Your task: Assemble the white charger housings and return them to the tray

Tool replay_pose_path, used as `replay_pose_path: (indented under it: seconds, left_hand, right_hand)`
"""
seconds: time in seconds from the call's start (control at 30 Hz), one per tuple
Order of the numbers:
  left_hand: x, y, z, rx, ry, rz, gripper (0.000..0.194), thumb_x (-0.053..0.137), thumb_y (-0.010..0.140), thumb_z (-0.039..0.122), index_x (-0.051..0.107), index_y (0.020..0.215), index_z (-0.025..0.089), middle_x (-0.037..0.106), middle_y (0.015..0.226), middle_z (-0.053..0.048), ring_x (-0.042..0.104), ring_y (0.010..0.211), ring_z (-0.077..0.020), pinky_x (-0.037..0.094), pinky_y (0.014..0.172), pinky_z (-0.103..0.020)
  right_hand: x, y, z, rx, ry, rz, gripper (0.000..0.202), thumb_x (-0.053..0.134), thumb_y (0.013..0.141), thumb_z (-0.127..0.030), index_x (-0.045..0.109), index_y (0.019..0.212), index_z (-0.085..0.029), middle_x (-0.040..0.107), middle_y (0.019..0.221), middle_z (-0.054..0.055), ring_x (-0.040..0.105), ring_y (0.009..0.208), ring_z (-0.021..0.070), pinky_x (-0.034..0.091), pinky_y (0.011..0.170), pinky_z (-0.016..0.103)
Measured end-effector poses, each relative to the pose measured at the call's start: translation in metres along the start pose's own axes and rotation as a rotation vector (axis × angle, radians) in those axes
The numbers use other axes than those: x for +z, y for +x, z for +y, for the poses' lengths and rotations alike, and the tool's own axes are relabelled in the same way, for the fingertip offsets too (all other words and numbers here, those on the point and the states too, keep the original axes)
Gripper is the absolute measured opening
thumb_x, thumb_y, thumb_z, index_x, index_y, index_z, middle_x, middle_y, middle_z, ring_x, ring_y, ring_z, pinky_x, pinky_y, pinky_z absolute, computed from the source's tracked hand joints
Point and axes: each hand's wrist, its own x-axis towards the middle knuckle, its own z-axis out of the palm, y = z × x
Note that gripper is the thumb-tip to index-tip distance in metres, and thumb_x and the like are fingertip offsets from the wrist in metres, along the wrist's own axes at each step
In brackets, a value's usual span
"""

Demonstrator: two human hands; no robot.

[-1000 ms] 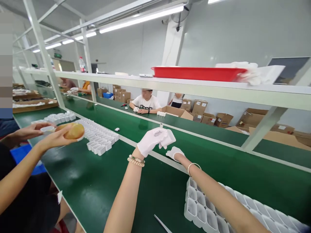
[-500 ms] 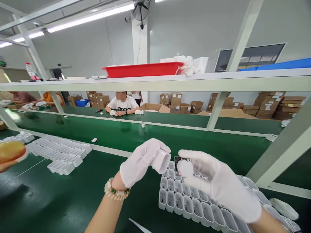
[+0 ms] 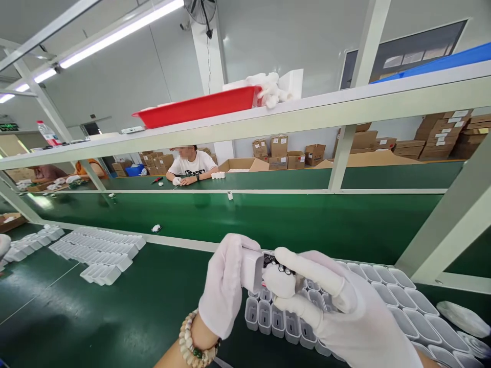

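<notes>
My gloved left hand is closed around a white plastic housing, its open end turned to the right. In my gloved right hand is a small dark circuit board with a white rounded part on it, gripped between thumb and fingers. The board's left edge is right at the housing's mouth; whether it is inside I cannot tell. Below and behind my right hand stand rows of open white housings, partly hidden by that hand.
More white housings lie in rows at the left. A small white part sits on the green belt. Overhead runs a shelf with a red tray. A shelf post stands at the right. A person sits opposite.
My two hands have come together, bringing the circuit board to the mouth of the housing. The view has tilted. The hand with an orange-yellow object at the left has mostly left the view.
</notes>
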Motion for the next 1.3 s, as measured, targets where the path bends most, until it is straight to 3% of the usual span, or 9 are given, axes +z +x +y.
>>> replay_pose_path:
  seconds: [0.3,0.6,0.83,1.07,1.2,1.3]
  left_hand:
    - [0.001,-0.002,-0.006,-0.019,-0.033,0.008,0.046,0.038,0.098,0.058,0.061,0.081,0.022,0.066,0.078,-0.004,0.062,0.074,-0.0199,0.048,0.064,-0.03]
    - [0.006,-0.001,-0.004,-0.047,-0.052,0.016,0.048,0.039,0.097,0.061,0.061,0.082,0.021,0.064,0.076,-0.004,0.061,0.071,-0.0186,0.048,0.062,-0.028]
    - [0.008,-0.003,-0.003,-0.046,-0.067,0.043,0.049,0.037,0.098,0.06,0.059,0.083,0.019,0.063,0.076,-0.004,0.062,0.074,-0.0192,0.049,0.067,-0.029]
    - [0.009,-0.006,-0.007,-0.012,-0.114,-0.023,0.043,0.039,0.1,0.052,0.059,0.082,0.019,0.059,0.073,-0.001,0.055,0.067,-0.0142,0.046,0.062,-0.025]
    - [0.01,-0.007,-0.008,-0.017,-0.149,-0.049,0.04,0.039,0.102,0.048,0.061,0.084,0.019,0.061,0.076,0.0,0.055,0.07,-0.0127,0.045,0.067,-0.023]
    - [0.013,-0.005,-0.012,-0.061,-0.223,-0.042,0.041,0.039,0.102,0.049,0.06,0.084,0.019,0.061,0.078,0.0,0.056,0.071,-0.0121,0.045,0.068,-0.022]
  right_hand:
    - [0.0,0.001,0.002,-0.072,-0.091,-0.029,0.023,0.063,0.092,-0.027,0.062,0.114,-0.035,0.072,0.081,-0.004,0.071,0.068,0.0151,0.062,0.062,0.021]
    - [0.004,-0.003,0.004,0.025,-0.105,-0.04,0.031,0.067,0.086,-0.021,0.066,0.113,-0.035,0.072,0.081,-0.005,0.071,0.068,0.0157,0.062,0.062,0.022]
    - [0.005,-0.009,0.002,0.026,-0.198,-0.056,0.034,0.062,0.084,-0.014,0.064,0.112,-0.034,0.075,0.096,-0.003,0.074,0.082,0.0177,0.062,0.061,0.02]
    - [0.01,-0.01,0.011,0.111,-0.122,-0.115,0.045,0.064,0.083,-0.013,0.061,0.119,-0.038,0.074,0.099,-0.006,0.073,0.083,0.0156,0.061,0.062,0.018]
    - [0.013,-0.01,0.012,0.092,-0.136,-0.023,0.064,0.073,0.074,-0.012,0.055,0.128,-0.04,0.072,0.086,-0.009,0.071,0.068,0.0137,0.061,0.061,0.02]
    - [0.014,-0.011,0.013,-0.008,-0.17,0.089,0.046,0.071,0.08,-0.022,0.056,0.122,-0.034,0.072,0.088,-0.005,0.07,0.07,0.0158,0.061,0.065,0.026]
